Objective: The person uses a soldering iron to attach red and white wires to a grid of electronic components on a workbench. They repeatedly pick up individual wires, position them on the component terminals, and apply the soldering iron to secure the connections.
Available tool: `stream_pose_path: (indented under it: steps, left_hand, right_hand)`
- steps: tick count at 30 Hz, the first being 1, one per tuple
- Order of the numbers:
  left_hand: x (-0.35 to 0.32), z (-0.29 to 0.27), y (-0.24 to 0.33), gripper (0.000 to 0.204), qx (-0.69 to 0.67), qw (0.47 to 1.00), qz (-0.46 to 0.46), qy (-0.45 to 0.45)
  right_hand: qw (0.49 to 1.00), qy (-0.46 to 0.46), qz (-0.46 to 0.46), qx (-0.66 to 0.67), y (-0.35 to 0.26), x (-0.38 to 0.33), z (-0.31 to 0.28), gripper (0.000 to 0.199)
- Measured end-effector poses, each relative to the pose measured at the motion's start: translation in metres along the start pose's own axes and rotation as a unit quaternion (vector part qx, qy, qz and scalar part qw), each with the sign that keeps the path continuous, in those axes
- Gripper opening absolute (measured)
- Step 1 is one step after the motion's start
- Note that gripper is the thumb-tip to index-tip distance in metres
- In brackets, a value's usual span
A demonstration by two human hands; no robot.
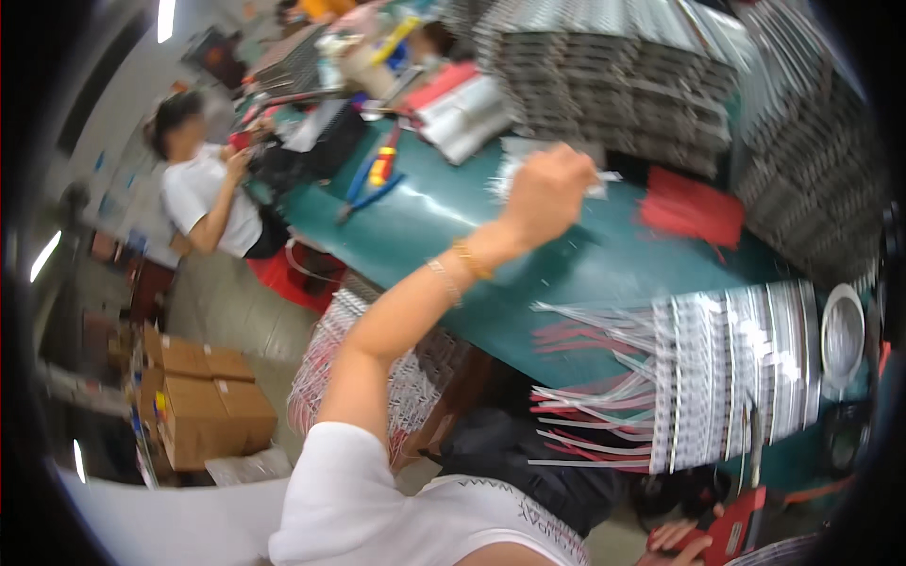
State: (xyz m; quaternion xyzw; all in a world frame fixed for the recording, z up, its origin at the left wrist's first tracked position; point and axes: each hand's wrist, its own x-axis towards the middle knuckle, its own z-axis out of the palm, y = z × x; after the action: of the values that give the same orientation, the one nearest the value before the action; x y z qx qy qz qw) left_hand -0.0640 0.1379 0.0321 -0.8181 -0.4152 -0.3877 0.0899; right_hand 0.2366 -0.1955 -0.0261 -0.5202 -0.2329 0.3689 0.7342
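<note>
While left hand (pixel 547 193) reaches out over green table (pixel 444 226), fingers closed on thin white strip (pixel 599 179), strip looks light, flimsy, bendable; best pinched near end. Right hand (pixel 684 540) low, clutching red tool (pixel 736 528).

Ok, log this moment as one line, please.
left hand: raised over green table, closed on pale strips | right hand: on red tool | strip sheets lie right
</note>
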Motion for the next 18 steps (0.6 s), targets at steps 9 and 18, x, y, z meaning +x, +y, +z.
stream_pose_path:
  steps: [9,18]
  left_hand:
    - [-0.038,-0.007,0.174,0.009,-0.291,0.935,-0.124,-0.159]
    - [-0.063,0.046,0.227,0.016,-0.208,0.959,-0.075,-0.177]
  right_hand:
    - [0.995,-0.033,-0.023,-0.096,-0.018,-0.005,0.007,0.071]
    - [0.988,-0.014,-0.021,-0.149,-0.028,-0.031,-0.006,0.084]
